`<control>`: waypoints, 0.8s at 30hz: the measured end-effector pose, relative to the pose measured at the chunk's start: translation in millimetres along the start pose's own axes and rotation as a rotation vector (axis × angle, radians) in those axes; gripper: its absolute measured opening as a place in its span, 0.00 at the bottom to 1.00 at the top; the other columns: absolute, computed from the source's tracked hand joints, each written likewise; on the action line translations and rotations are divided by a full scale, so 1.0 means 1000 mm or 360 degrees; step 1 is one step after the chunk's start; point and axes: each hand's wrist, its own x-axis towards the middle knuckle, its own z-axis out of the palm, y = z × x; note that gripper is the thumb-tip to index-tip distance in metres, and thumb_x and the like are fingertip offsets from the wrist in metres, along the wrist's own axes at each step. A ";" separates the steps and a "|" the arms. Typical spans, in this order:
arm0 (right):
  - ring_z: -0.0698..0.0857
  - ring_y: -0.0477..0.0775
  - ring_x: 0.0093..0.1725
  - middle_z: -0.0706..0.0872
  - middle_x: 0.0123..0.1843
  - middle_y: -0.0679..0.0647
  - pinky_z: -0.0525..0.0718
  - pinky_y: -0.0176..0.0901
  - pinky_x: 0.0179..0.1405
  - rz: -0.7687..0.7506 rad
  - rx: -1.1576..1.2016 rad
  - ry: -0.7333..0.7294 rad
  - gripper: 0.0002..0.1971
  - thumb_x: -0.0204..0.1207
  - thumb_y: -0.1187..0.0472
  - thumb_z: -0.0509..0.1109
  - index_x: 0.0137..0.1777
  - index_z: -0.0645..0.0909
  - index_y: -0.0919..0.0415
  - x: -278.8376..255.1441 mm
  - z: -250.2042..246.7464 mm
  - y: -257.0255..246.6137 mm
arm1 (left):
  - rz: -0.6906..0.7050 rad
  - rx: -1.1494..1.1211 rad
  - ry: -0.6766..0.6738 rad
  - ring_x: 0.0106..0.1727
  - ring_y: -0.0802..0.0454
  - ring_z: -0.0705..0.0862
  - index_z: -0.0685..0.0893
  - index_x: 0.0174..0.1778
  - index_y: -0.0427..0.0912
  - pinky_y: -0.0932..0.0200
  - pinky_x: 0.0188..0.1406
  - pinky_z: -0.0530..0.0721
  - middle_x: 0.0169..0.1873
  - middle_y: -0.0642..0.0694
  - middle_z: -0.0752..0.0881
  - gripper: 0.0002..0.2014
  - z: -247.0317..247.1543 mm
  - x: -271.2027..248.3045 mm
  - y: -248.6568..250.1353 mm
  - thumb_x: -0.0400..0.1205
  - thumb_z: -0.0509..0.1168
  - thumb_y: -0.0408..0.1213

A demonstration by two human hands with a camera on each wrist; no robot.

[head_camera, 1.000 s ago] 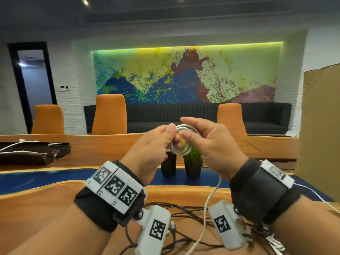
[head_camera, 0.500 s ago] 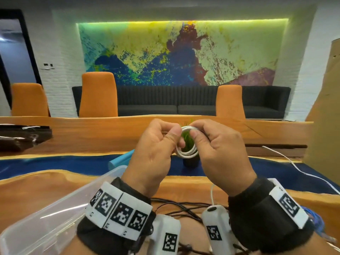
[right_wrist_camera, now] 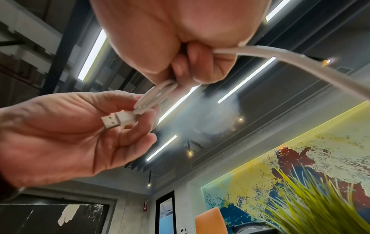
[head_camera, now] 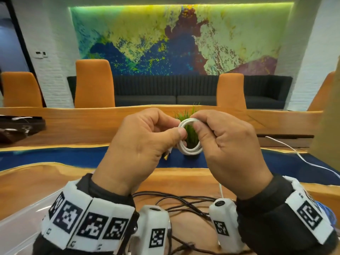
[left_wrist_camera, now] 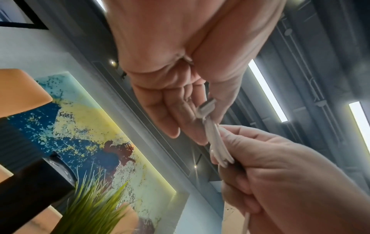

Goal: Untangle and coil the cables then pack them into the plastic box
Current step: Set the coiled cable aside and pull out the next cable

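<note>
A white USB cable, wound into a small coil (head_camera: 191, 150), is held up in front of me above the wooden table (head_camera: 46, 177). My left hand (head_camera: 176, 130) pinches the coil's left side, and the USB plug (right_wrist_camera: 118, 121) pokes out under its fingers. My right hand (head_camera: 198, 124) grips the coil's right side with curled fingers. The cable's loose tail (right_wrist_camera: 300, 60) runs out of the right palm. In the left wrist view the coil (left_wrist_camera: 217, 142) shows edge-on between both hands. A clear plastic box (head_camera: 22, 219) sits at lower left.
Tangled black cables (head_camera: 184, 201) lie on the table under my wrists. A thin white cable (head_camera: 298, 155) trails off to the right, and a blue cable (head_camera: 331, 212) lies at the right edge. A potted grass plant (head_camera: 189, 138) stands behind the coil. Orange chairs line the far side.
Both hands keep hold of the white coil and have come closer to me. The view has dipped, bringing the plastic box in at lower left. The USB plug now shows below my left hand.
</note>
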 end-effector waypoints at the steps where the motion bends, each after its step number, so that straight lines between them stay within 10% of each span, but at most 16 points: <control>1: 0.85 0.47 0.46 0.88 0.46 0.48 0.84 0.47 0.43 0.0026 0.0068 -0.0039 0.10 0.85 0.57 0.63 0.56 0.86 0.57 0.001 -0.001 -0.001 | 0.0024 0.0003 0.0041 0.42 0.54 0.92 0.89 0.47 0.45 0.59 0.40 0.91 0.40 0.50 0.93 0.04 0.000 0.000 0.000 0.77 0.73 0.35; 5: 0.85 0.45 0.52 0.88 0.51 0.43 0.86 0.48 0.48 0.0201 0.0275 -0.0281 0.12 0.84 0.51 0.63 0.65 0.81 0.43 0.003 -0.014 0.004 | 0.0030 -0.0089 0.0308 0.43 0.49 0.93 0.89 0.47 0.43 0.55 0.46 0.90 0.40 0.45 0.93 0.05 -0.019 0.006 0.001 0.78 0.73 0.31; 10: 0.83 0.45 0.42 0.86 0.40 0.46 0.84 0.55 0.43 0.0439 -0.0040 -0.0426 0.15 0.80 0.46 0.58 0.48 0.85 0.49 0.000 -0.022 0.032 | -0.0075 -0.0253 0.0673 0.39 0.48 0.91 0.87 0.47 0.40 0.55 0.41 0.92 0.37 0.39 0.92 0.04 -0.060 0.011 0.002 0.80 0.69 0.27; 16: 0.83 0.46 0.37 0.86 0.35 0.49 0.83 0.45 0.41 0.0808 -0.0359 -0.1059 0.10 0.84 0.53 0.65 0.43 0.86 0.48 -0.007 -0.004 0.030 | -0.0129 -0.0323 0.0505 0.38 0.50 0.91 0.86 0.50 0.38 0.59 0.34 0.90 0.40 0.38 0.92 0.04 -0.045 0.005 0.006 0.82 0.67 0.27; 24: 0.90 0.53 0.40 0.87 0.42 0.62 0.91 0.43 0.39 0.1490 0.1718 0.0263 0.12 0.86 0.61 0.61 0.56 0.83 0.67 0.010 -0.012 0.014 | -0.0093 -0.0523 0.0106 0.43 0.43 0.93 0.86 0.50 0.36 0.54 0.38 0.91 0.42 0.38 0.93 0.06 -0.018 0.003 0.002 0.80 0.67 0.28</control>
